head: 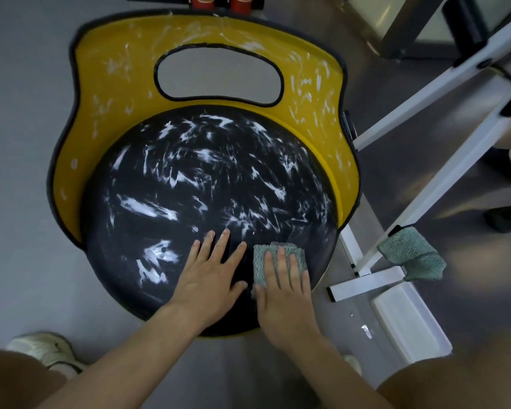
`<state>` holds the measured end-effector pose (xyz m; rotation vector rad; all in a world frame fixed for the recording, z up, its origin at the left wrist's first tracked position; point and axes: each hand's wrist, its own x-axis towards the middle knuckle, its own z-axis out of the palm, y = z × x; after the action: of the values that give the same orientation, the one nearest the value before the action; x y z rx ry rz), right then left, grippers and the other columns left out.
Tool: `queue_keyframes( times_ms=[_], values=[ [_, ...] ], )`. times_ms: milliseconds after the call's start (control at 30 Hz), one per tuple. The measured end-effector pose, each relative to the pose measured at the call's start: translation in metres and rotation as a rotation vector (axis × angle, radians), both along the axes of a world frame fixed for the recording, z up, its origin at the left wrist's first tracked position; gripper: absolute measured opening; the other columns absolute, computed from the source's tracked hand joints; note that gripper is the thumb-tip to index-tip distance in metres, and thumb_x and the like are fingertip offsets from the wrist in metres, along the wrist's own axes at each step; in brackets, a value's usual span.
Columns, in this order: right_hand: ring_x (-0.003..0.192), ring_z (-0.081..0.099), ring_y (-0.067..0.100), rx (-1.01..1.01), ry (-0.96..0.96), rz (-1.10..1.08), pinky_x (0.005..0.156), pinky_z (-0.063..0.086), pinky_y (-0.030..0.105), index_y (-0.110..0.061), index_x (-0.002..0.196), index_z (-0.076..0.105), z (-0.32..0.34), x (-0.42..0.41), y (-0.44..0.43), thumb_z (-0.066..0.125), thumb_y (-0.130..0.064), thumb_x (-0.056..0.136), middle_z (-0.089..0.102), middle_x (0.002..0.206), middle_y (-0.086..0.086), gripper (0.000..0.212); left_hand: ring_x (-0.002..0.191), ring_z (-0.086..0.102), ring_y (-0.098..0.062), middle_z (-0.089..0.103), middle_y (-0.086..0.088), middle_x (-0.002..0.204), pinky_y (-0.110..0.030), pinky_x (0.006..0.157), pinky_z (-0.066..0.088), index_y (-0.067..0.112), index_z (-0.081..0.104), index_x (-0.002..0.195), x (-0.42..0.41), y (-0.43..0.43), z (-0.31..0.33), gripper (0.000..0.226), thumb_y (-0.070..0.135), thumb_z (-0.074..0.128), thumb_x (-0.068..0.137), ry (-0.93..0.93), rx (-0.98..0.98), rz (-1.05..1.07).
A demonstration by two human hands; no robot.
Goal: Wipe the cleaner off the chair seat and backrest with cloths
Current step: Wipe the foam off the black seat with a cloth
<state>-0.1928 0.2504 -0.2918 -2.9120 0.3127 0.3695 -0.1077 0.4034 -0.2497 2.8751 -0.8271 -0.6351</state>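
Right hand [283,287] is pressing the cloth [275,262] flat-fingered on the near seat [207,184], left hand [210,276] bracing flat and empty; overlapping strokes seem advisable.

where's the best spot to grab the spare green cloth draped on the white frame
Probably pinch the spare cloth at its top fold, where it drapes over a bar of the white frame, coming from above and lifting straight up. The rest hangs loose below the bar, so pulling a lower corner could drag it across the frame.

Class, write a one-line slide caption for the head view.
Right hand presses a green cloth on the cleaner-streaked black seat; left hand rests flat beside it.
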Motion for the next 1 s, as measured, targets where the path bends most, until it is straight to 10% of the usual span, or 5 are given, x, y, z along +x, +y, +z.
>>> queue_keyframes(
  times_ms=[233,500,633,1000],
  values=[
    [0.152,-0.023,0.025,-0.018,0.078,0.013,0.119,-0.017,0.045,-0.027,0.152,-0.027,0.013,0.033,-0.019,-0.020,-0.057,0.082,-0.029,0.162,0.001,0.077,0.153,-0.018,-0.030,-0.018,-0.006,0.167,-0.047,0.125,-0.008,0.033,-0.006,0.160,-0.004,0.002,-0.002,0.074,0.056,0.034,0.104,-0.021,-0.015,0.015],
    [0.140,0.042,0.042,-0.063,0.026,0.194,0.109,0.026,0.052,-0.007,0.149,0.046,0.018,-0.015,0.001,0.036,-0.045,0.089,0.042,0.154,0.020,0.072,0.155,0.003,-0.032,0.003,-0.011,0.169,-0.047,0.126,0.003,0.029,0.013,0.161,-0.011,0.013,-0.004,0.070,0.056,0.037,0.101,-0.078,-0.014,0.021],
    [0.139,0.045,0.039,-0.134,-0.032,0.309,0.108,0.025,0.051,-0.011,0.148,0.048,0.014,0.015,-0.014,0.036,-0.044,0.091,0.045,0.154,0.015,0.068,0.143,0.039,-0.037,0.042,-0.016,0.156,-0.048,0.114,0.022,0.022,0.044,0.151,-0.016,0.032,0.000,0.071,0.057,0.035,0.089,-0.058,0.069,-0.009],
    [0.138,0.047,0.036,-0.077,-0.065,0.514,0.112,0.039,0.051,-0.016,0.146,0.052,0.010,0.014,0.008,0.040,-0.043,0.083,0.046,0.153,0.011,0.070,0.148,0.031,-0.035,0.035,-0.014,0.160,-0.047,0.112,0.023,0.020,0.038,0.155,-0.001,0.050,0.007,0.074,0.059,0.035,0.092,-0.188,0.038,-0.085]
  ],
)
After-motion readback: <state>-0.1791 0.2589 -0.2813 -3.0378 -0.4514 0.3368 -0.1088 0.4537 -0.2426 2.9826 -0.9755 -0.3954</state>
